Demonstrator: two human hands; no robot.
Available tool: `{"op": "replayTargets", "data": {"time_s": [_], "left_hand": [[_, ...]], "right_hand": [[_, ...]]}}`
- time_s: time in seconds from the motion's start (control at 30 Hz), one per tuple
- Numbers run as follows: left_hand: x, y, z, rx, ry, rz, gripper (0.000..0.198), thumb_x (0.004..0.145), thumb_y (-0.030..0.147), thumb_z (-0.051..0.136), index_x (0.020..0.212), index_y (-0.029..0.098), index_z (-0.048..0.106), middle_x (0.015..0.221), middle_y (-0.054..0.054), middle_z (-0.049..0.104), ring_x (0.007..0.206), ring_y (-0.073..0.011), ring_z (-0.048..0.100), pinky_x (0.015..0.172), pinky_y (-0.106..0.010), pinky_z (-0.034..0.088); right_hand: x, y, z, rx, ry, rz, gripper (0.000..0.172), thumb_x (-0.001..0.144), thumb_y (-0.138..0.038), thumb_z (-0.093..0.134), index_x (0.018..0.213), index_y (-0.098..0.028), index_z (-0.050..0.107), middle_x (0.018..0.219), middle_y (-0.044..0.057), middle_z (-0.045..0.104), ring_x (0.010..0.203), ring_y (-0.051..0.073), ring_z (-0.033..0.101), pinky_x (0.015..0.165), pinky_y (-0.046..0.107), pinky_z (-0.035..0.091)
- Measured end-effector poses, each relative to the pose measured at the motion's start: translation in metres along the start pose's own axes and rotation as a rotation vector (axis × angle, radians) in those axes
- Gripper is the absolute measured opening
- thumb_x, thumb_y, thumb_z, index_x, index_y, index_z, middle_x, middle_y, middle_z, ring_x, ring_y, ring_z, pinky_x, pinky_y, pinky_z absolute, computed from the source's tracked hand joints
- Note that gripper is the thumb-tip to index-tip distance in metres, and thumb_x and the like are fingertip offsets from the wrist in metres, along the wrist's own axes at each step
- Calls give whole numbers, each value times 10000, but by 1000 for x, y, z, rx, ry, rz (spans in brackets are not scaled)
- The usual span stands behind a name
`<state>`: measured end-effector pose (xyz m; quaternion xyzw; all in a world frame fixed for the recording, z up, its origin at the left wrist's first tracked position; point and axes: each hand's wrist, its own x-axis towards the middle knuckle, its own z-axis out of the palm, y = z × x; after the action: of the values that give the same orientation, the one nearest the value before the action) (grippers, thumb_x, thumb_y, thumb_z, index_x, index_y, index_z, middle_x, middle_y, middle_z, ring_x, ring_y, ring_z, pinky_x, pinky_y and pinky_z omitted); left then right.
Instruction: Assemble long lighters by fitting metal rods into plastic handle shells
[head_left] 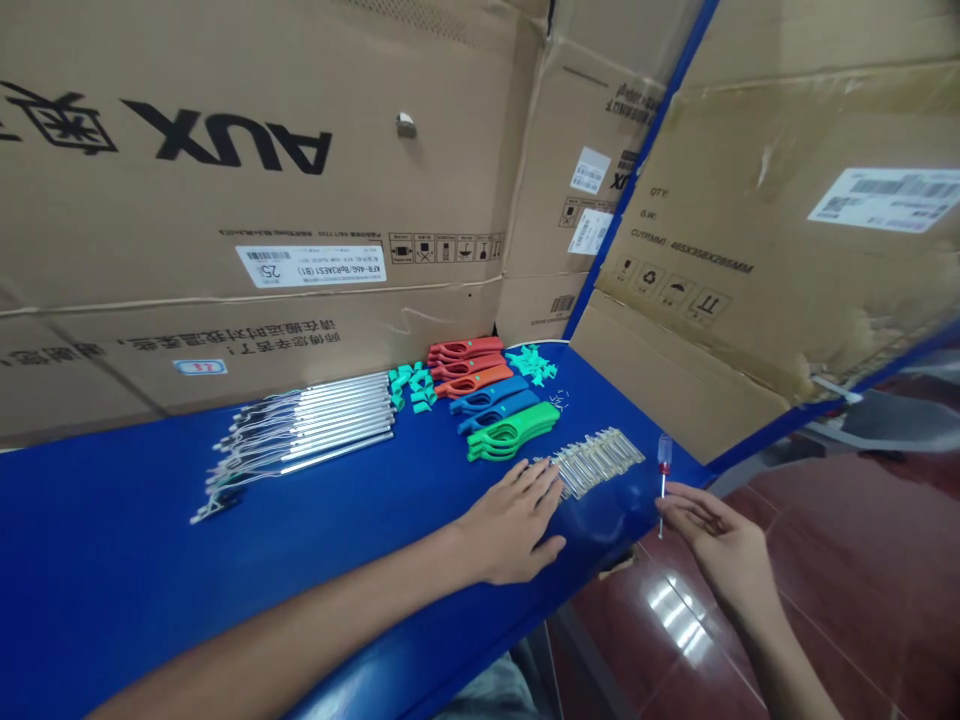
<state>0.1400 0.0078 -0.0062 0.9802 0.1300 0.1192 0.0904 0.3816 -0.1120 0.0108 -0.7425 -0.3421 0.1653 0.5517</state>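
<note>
Four groups of parts lie in a row along a blue workbench (112, 570), backed by cardboard cartons (225, 220). From the left come long metal rods (300, 425) with wire ends, then small teal plastic clips (412, 385), then red, orange, blue and green plastic handles (484, 395) (laid side by side, grouped by colour). The left hand (510, 525) rests flat and open on the bench, fingers spread, just beside a heap of short clear tubes (596, 462). Past the bench edge, the right hand (712, 535) pinches a red-handled screwdriver (663, 470) upright, apart from the parts.
</note>
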Motion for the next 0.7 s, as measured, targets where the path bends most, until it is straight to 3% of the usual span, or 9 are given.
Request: {"op": "replayTargets", "data": {"time_s": [0.23,0.7], "left_hand": [[4,0,6,55,-10,28,522,976,265,319,1423,-3,338,1500,-210,304,1414,-305,234,1159,-427,177],[10,1,12,89,61,39,483,979,278,340,1388,25,387,1461,-186,391,1390,-262,308,1159,-407,183]], "right_hand": [[-1,4,-2,-24,-23,-2,448,552,-449,775,857,-128,710,732,106,713,709,248,692,632,311,588],[-4,0,0,70,-24,169,456,488,-408,788,842,-136,694,740,90,714,701,221,687,592,259,581]]}}
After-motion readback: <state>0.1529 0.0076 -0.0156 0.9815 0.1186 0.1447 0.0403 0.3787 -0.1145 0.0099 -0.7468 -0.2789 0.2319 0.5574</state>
